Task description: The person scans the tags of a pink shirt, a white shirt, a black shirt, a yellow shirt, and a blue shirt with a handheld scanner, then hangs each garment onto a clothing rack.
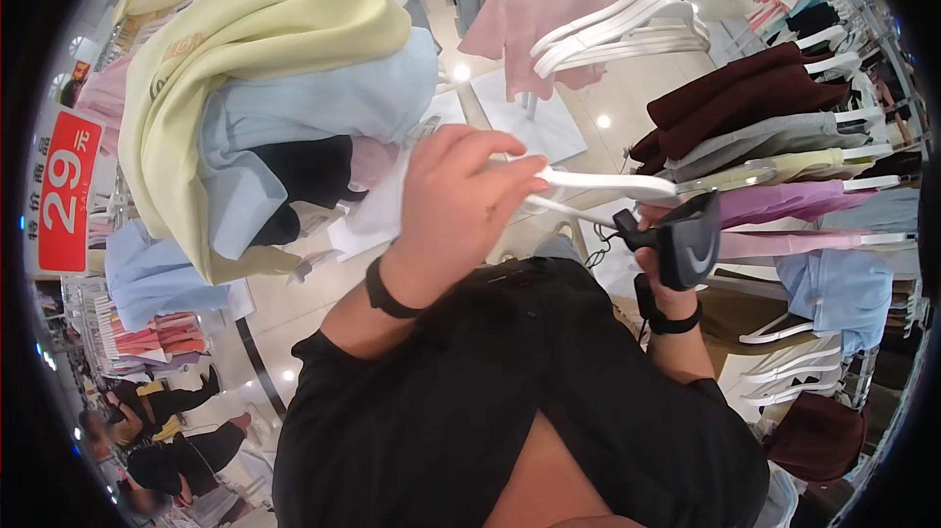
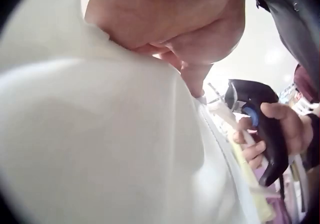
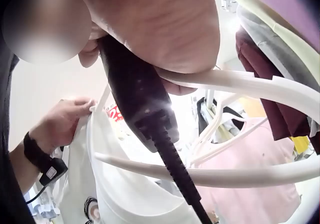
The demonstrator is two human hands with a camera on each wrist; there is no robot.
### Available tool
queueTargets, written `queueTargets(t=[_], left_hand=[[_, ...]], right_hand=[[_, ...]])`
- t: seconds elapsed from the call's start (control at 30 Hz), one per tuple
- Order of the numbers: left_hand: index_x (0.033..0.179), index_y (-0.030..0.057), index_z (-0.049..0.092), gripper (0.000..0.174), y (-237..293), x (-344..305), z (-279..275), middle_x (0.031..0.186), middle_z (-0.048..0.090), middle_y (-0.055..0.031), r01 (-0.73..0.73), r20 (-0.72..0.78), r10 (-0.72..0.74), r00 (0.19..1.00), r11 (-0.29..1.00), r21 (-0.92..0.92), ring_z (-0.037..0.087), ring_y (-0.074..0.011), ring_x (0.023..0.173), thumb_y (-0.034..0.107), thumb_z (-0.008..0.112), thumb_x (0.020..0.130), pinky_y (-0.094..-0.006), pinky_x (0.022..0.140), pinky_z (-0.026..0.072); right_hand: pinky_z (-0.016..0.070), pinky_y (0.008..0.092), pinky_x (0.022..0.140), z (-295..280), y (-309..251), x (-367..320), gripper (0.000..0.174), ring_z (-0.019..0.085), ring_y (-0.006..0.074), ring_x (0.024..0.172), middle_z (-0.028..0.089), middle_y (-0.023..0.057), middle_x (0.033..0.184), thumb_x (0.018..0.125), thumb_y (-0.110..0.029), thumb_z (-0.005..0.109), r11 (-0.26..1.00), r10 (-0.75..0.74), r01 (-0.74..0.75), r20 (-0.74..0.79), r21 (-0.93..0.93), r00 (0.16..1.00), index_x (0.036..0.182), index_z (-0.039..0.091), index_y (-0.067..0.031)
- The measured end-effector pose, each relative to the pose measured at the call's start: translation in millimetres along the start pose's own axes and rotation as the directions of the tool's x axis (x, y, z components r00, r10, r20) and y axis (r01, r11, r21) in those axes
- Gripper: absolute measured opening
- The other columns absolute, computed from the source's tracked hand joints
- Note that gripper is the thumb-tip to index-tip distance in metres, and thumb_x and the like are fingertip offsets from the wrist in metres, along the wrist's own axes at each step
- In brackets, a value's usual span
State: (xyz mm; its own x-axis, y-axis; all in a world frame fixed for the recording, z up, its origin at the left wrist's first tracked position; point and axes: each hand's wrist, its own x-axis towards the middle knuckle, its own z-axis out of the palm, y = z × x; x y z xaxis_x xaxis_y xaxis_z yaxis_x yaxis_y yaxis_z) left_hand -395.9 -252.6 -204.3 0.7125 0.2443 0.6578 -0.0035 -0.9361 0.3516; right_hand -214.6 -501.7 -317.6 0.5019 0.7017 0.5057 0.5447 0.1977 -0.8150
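While pinched at one shoulder end by the left hand [image 1: 451,200], with thumb and curled fingers closed over plastic and cloth together: white hanger [image 1: 608,182] carrying a white garment [image 2: 100,134], held up before the chest, just beside the right hand [image 2: 290,129]. Right hand wrapped fully round the grip of a black scanner [image 1: 691,239]. Hanger judged light, rigid and smooth, apt to swivel; cloth limp; best taken near the hook. Beyond, along the rail at right: stacked shirts [image 1: 765,106] on hangers. Farther off: pink top [image 1: 549,8]; far left, red price sign [image 1: 67,190].
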Motion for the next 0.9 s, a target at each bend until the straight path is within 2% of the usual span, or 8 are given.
queueTargets(t=[0.17,0.37,0.47,0.5,0.63,0.7,0.83,0.9], left_hand=[[0.106,0.0084,0.079,0.026,-1.5,-12.3,14.7,0.094,0.072,-0.0057,0.022,0.142,-0.002,0.99,0.99,-0.142,0.066,-0.0267,0.074,0.015,0.082,0.081,-0.0378,0.069,0.0505],[0.117,0.0078,0.072,0.032,17.4,-9.9,27.4,0.089,0.067,-0.008,-0.031,0.229,0.059,0.972,0.992,-0.123,0.065,-0.0284,0.071,0.016,0.078,0.086,-0.0375,0.064,0.0511],[0.111,0.0075,0.071,0.024,2.3,-12.7,20.7,0.085,0.064,-0.0076,0.025,0.335,0.021,0.942,0.991,-0.133,0.063,-0.0297,0.068,0.016,0.075,0.09,-0.0382,0.06,0.0496],[0.112,0.0075,0.071,0.023,-0.4,-13.8,16.9,0.084,0.064,-0.0074,0.047,0.333,0.002,0.943,0.989,-0.141,0.063,-0.0292,0.068,0.016,0.075,0.09,-0.0381,0.059,0.0494],[0.11,0.0076,0.071,0.022,-5.3,-22.4,1.4,0.082,0.064,-0.0065,0.119,0.35,-0.053,0.935,0.978,-0.169,0.062,-0.0265,0.064,0.016,0.075,0.09,-0.0369,0.057,0.0476],[0.108,0.0082,0.072,0.022,0.7,-21.7,-8.2,0.082,0.064,-0.0061,0.122,0.376,-0.05,0.925,0.978,-0.171,0.061,-0.0256,0.063,0.017,0.077,0.088,-0.0362,0.057,0.0471],[0.106,0.0103,0.074,0.026,16.4,-18.4,-18.7,0.081,0.063,-0.0045,0.029,0.397,0.061,0.916,0.976,-0.217,0.061,-0.0243,0.063,0.02,0.081,0.083,-0.0351,0.056,0.0466],[0.106,0.0115,0.074,0.027,20.6,-18.8,-20.1,0.081,0.063,-0.0035,-0.021,0.357,0.114,0.927,0.967,-0.253,0.061,-0.0236,0.063,0.021,0.082,0.081,-0.0347,0.056,0.0464]], right_hand=[[0.0529,0.038,0.099,-1.2,-11.4,-1.1,0.085,0.068,0.0234,0.11,0.071,0.0135,0.121,0.081,-0.01,0.087,0.997,0.046,-0.037,0.141,-0.064,0.989,0.15,0.038,-0.0041],[0.0519,0.039,0.099,13.3,-17.6,2.8,0.058,0.062,0.0238,0.122,0.07,0.0128,0.125,0.085,-0.029,0.086,0.928,-0.128,0.212,0.27,-0.307,0.954,0.13,0.06,-0.0039],[0.0524,0.0418,0.099,5.1,-29.9,13.9,0.053,0.061,0.0261,0.125,0.065,0.0164,0.134,0.085,-0.035,0.085,0.979,0.086,-0.113,0.163,0.17,0.983,0.123,0.063,-0.0043],[0.0527,0.0426,0.099,3.6,-34.3,18.4,0.052,0.06,0.0269,0.125,0.063,0.0178,0.137,0.085,-0.036,0.084,0.851,0.234,-0.274,0.143,0.449,0.962,0.121,0.063,-0.0045],[0.0557,0.0339,0.085,-63.5,16.6,5.4,0.042,0.069,0.0218,0.093,0.064,0.0223,0.132,0.083,-0.026,0.084,0.574,0.386,-0.352,0.135,0.739,0.912,0.109,0.063,-0.0012],[0.0538,0.0317,0.08,-68.4,40.4,3.1,0.044,0.066,0.0166,0.082,0.068,0.0205,0.123,0.081,-0.021,0.084,0.662,0.482,-0.447,0.115,0.602,0.868,0.115,0.065,0.0001],[0.0499,0.0306,0.095,-22.6,61.5,2.5,0.074,0.06,0.0109,0.106,0.067,0.0037,0.129,0.071,-0.008,0.092,0.611,0.601,-0.716,0.391,0.336,0.697,0.138,0.061,-0.0015],[0.0467,0.0309,0.103,15.4,56.5,6.8,0.08,0.059,0.0125,0.114,0.067,0.0037,0.129,0.07,-0.009,0.095,0.695,0.512,-0.657,0.441,0.292,0.737,0.141,0.058,-0.0005]])
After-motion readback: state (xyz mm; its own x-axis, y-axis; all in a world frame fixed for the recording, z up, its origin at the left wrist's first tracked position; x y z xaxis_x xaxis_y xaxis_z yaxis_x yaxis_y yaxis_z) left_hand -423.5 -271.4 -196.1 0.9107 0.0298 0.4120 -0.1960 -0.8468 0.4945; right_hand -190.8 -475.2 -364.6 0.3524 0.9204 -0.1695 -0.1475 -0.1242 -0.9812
